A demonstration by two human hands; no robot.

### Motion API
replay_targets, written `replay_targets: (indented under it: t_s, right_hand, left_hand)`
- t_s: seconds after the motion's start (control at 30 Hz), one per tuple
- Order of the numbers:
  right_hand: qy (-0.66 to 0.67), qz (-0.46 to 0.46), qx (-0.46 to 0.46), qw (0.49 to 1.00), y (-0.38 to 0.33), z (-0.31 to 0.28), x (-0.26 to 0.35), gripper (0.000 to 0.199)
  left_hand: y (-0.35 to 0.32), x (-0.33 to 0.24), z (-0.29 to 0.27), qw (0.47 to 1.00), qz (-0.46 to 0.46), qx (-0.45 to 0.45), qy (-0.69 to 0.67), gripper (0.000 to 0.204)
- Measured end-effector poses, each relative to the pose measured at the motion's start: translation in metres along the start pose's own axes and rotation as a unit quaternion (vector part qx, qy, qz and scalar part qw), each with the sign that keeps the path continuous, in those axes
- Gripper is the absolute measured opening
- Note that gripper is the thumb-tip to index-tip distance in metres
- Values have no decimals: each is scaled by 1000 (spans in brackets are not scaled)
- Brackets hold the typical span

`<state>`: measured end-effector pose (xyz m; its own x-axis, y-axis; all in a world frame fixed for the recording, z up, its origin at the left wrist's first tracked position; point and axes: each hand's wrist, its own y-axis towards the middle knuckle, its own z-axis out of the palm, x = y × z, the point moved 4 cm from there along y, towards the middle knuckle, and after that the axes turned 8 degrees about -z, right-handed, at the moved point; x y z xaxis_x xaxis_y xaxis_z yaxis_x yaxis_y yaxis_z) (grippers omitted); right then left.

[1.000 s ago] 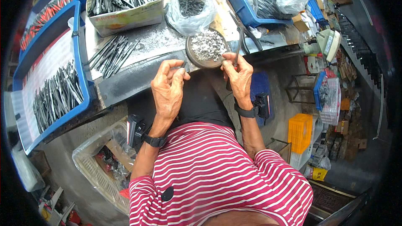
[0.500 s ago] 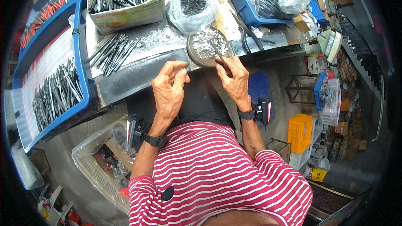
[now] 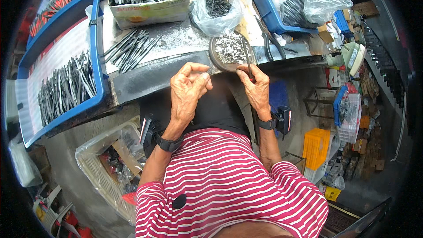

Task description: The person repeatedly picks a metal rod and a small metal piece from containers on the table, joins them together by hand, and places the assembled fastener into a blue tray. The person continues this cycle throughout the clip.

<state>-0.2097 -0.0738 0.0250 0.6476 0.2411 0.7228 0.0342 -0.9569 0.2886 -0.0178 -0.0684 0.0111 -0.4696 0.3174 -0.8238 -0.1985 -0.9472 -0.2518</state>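
Note:
My right hand [image 3: 255, 87] is closed in a pinch around a slim dark stick-like tool [image 3: 246, 56], which points away over a round brown dish [image 3: 213, 53]. White flakes and small dark bits [image 3: 229, 47] fill the dish at the table's front edge. Left of it, my left hand [image 3: 188, 89] hovers in front of the edge, fingers curled and thumb against them. Whatever it may pinch is too small or hidden to make out. On the table, nearest that hand, lies a loose pile of thin black strip-like pieces [image 3: 132, 52].
A blue tray [image 3: 99, 57] with many black pieces stands at left. Behind are a carton [image 3: 150, 15] of black pieces and a clear bag [image 3: 205, 20] of small dark parts. Black-handled pliers [image 3: 267, 46] lie right of the dish, before another blue tray [image 3: 264, 9].
The view has shifted, so the table appears further right and a little higher. The tool in my right hand now points straighter away over the dish. My left fingers stay curled.

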Motion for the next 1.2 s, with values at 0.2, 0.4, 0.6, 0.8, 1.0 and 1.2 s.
replay_targets:
  t_s: [0.2, 0.4, 0.6, 0.8, 1.0, 1.2]
  right_hand:
    - [-60, -38, -21, 997, 2, 0, 4, 10]
    - [-123, -49, -33, 991, 6, 1, 13, 10]
    - [188, 29, -31, 981, 6, 10, 43, 5]
    - [265, 29, 3, 964, 15, 32, 64, 10]
    - [241, 29, 10, 970, 13, 40, 64, 14]
    - [218, 30, -5, 975, 13, 39, 63, 15]
  left_hand:
    - [1, 3, -1, 999, -1, 22, -32, 15]
    - [1, 4, -2, 998, 0, 22, -54, 16]
    - [2, 6, -2, 996, 4, 23, -90, 15]
    - [-2, 3, -4, 991, -5, 33, -131, 18]
    - [0, 3, -7, 990, 2, 24, -139, 19]
    - [0, 4, -7, 992, 4, 14, -127, 19]
